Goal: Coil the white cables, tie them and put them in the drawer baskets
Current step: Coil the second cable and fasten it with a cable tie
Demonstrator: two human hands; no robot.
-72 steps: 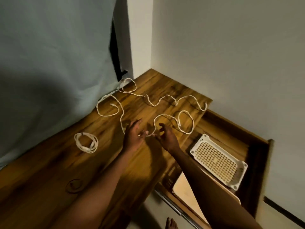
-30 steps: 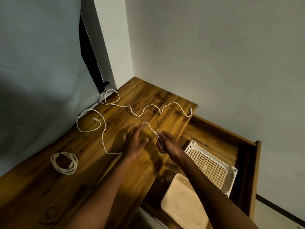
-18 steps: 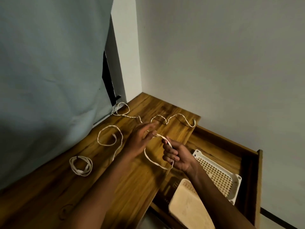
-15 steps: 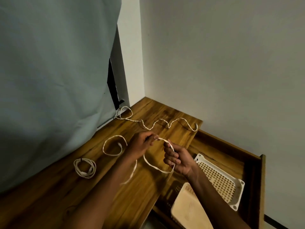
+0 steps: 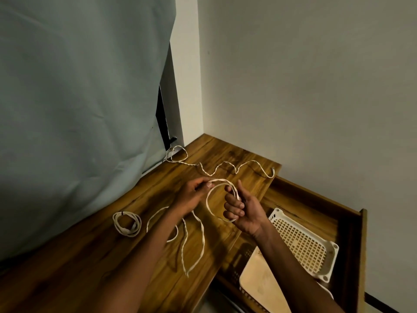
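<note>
A long white cable [image 5: 222, 166] snakes over the wooden desk [image 5: 94, 260] from the back corner toward me. My right hand [image 5: 241, 208] grips a first loop of it above the desk's right edge. My left hand [image 5: 194, 195] pinches the same cable at the top of that loop, and slack hangs down in a long fold toward the front. A finished, tied coil [image 5: 126, 223] lies on the desk to the left. In the open drawer [image 5: 352, 249] at the right sits a white slotted basket [image 5: 325, 265].
A grey-green curtain [image 5: 79, 98] hangs along the desk's left side. White walls meet at the back corner. A pale flat lid or board [image 5: 264, 283] lies in the drawer in front of the basket, over a darker basket.
Both hands have lifted the cable off the desk and formed a loop. The cable's near part was drawn toward me, so less of it lies spread on the desk.
</note>
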